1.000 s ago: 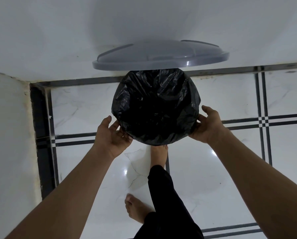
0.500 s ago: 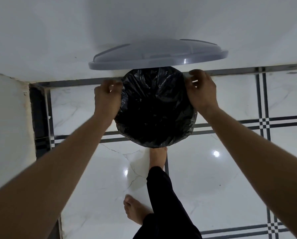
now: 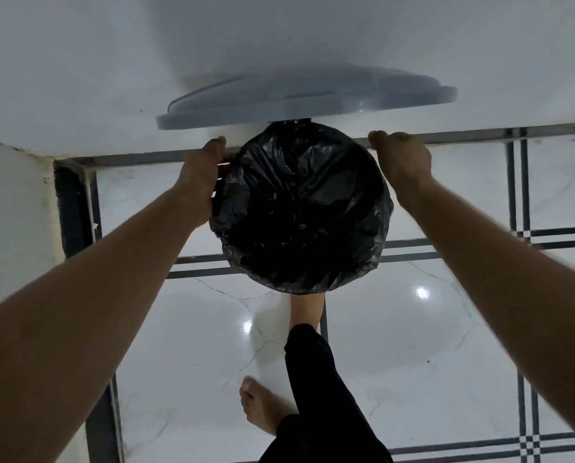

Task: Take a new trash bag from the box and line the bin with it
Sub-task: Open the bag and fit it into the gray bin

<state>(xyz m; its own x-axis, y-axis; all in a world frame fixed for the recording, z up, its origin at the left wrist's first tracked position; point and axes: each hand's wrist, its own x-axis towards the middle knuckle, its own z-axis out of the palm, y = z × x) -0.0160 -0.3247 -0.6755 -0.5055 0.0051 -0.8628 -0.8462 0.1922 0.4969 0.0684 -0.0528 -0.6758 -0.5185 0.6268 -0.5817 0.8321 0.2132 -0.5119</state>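
A black trash bag point(image 3: 299, 212) lines the round bin, its edge folded over the rim all the way round, so the bin's wall is almost hidden. The grey lid point(image 3: 306, 101) stands open behind it against the wall. My left hand point(image 3: 201, 177) lies along the bin's left side, its fingers curled on the bag's edge at the rim. At the rear right of the rim my right hand point(image 3: 401, 160) has its fingertips bent down over the bag's edge. No bag box is in view.
The bin stands on a glossy white tiled floor with dark stripes point(image 3: 523, 195), close to a white wall point(image 3: 79, 61) and a corner at the left. My bare foot point(image 3: 308, 309) reaches under the bin's front; the other foot point(image 3: 262, 409) stands behind it.
Both hands slid from the bin's near sides along the rim toward the back, pulling the bag's edge down round it. The lid stayed open.
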